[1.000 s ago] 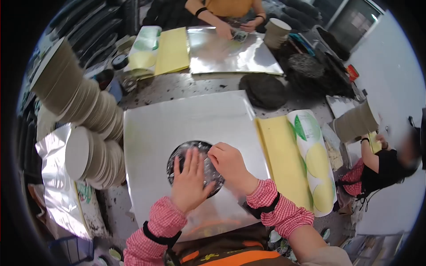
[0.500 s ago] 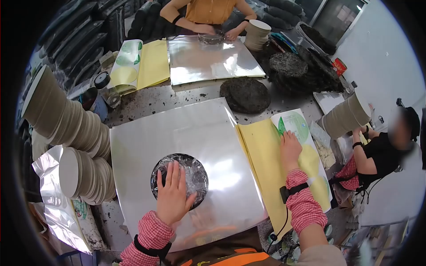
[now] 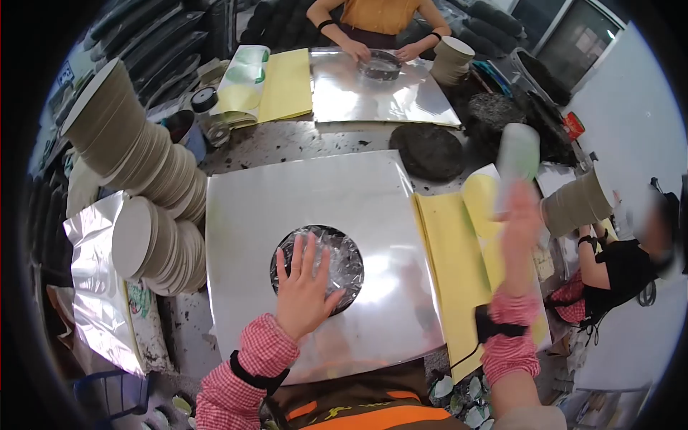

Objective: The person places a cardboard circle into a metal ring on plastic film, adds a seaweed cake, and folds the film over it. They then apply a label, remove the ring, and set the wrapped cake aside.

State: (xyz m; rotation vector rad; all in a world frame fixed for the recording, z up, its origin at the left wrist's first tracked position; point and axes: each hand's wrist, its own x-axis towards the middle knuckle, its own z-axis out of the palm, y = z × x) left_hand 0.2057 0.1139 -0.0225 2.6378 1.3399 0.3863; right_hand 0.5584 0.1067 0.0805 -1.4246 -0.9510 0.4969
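Note:
My left hand [image 3: 303, 292] lies flat with fingers spread on a dark round cake wrapped in clear film [image 3: 347, 261]. The wrapped cake rests on a stack of silver foil sheets [image 3: 244, 236] in front of me. My right hand [image 3: 519, 233], blurred by motion, is raised over the right side of the table. A round white and green label [image 3: 519, 152], also smeared, extends from its fingertips. Below that hand are a label sheet [image 3: 481, 193] with pale yellow circles and a pile of yellow paper [image 3: 448, 251].
Tall stacks of pale round discs [image 3: 154, 240] stand at left, with another stack [image 3: 579, 204] at right. Dark round cakes [image 3: 428, 152] lie beyond the foil. A person in an orange top [image 3: 380, 16] works opposite; another in black [image 3: 623, 254] is at right. A jar [image 3: 209, 118] stands back left.
My right hand has risen from the label sheet, moving right with a round label. My left hand stays flat on the wrapped cake. The whole view has shifted slightly.

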